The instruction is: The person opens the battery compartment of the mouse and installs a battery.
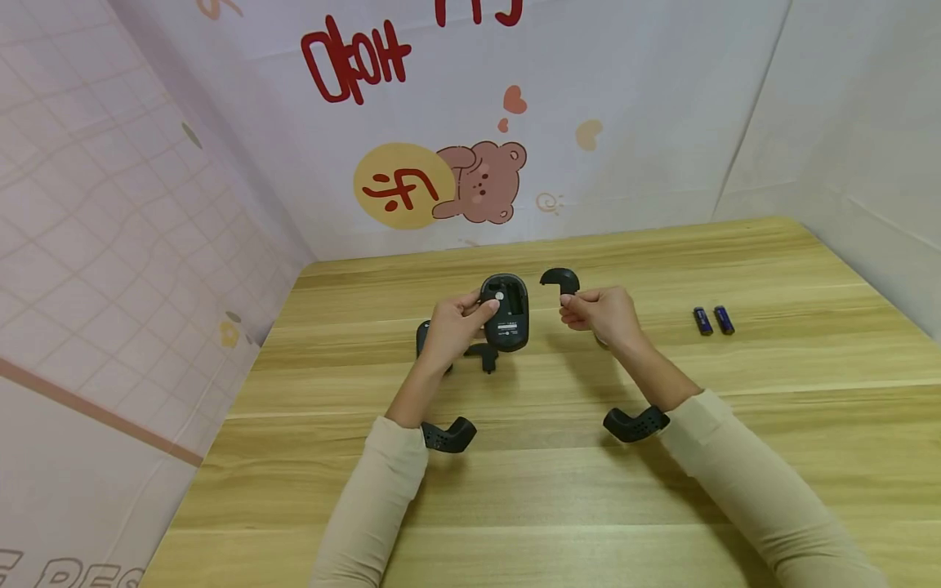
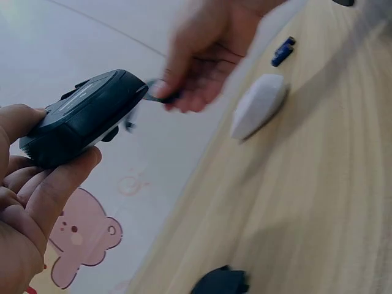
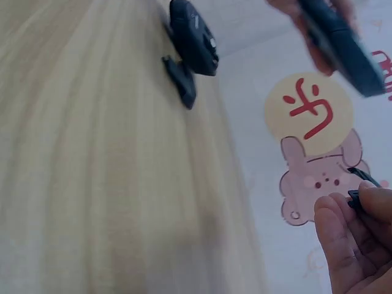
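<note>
An open gap parts the upturned black plastic mouse [image 1: 507, 327] from the thin curved black cover [image 1: 563, 276]; beneath the left hand [image 1: 452, 325], a dark rounded mouse [image 1: 422, 335] and second curved black cover [image 1: 487, 358] obstruct passage; a smooth white rounded object [image 2: 260, 105] blocks space below the right hand [image 1: 606, 315]; bare wood-grain tabletop [image 1: 544, 498] stretches thence to two blue cylindrical batteries [image 1: 702, 321]; black perforated wrist brackets [image 1: 451, 436] narrow the lane between beige sleeves [image 1: 375, 506].
</note>
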Tool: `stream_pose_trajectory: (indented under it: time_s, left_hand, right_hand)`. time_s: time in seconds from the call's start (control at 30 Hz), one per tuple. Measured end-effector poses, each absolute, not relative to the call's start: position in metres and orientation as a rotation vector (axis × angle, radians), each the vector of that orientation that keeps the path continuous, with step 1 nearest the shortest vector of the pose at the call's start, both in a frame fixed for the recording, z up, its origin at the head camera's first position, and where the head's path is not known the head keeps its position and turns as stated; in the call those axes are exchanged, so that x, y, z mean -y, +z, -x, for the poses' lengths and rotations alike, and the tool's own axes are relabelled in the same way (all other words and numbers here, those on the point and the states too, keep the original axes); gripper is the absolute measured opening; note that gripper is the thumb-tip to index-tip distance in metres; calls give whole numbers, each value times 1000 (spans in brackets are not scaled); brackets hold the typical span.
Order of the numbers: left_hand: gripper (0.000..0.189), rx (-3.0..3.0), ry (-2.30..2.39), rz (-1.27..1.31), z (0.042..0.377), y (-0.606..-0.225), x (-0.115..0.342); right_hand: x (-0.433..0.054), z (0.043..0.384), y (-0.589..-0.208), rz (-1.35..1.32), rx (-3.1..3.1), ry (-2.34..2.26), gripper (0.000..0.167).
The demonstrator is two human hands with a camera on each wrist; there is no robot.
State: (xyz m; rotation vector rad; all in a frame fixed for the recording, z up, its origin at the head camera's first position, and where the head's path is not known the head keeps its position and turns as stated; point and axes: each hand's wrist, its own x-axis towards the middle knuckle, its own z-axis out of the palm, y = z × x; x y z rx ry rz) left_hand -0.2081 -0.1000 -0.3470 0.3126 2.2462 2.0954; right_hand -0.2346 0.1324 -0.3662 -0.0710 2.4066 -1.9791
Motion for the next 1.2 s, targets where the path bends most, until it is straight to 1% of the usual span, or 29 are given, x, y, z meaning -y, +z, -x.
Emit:
stream_pose_trajectory:
  time_s: [0.3, 0.47, 0.63, 0.83, 0.93, 1.2]
  left_hand:
    - [41, -2254, 2140, -356, 210, -338, 105]
    - [39, -2234, 2139, -341, 208, -340, 104]
    - [39, -2221, 2161, -357, 209, -342, 102]
    - [41, -2242, 2149, -382, 208, -343, 99]
    - [41, -2255, 2133, -390, 208, -343, 97]
    - [42, -2273, 2117, -409, 207, -343, 95]
  right_hand:
    - [-131, 235, -386, 40, -2456, -1726, 29]
    - [-130, 231, -392, 40, -2435, -1559, 26]
    - [-130, 228, -395, 50, -2420, -1486, 25]
    - [-130, 227, -400, 36, -2388, -1488, 25]
    - [-130, 226, -401, 78, -2423, -1454, 26]
    - [-132, 227, -399, 206, -2615, -1126, 32]
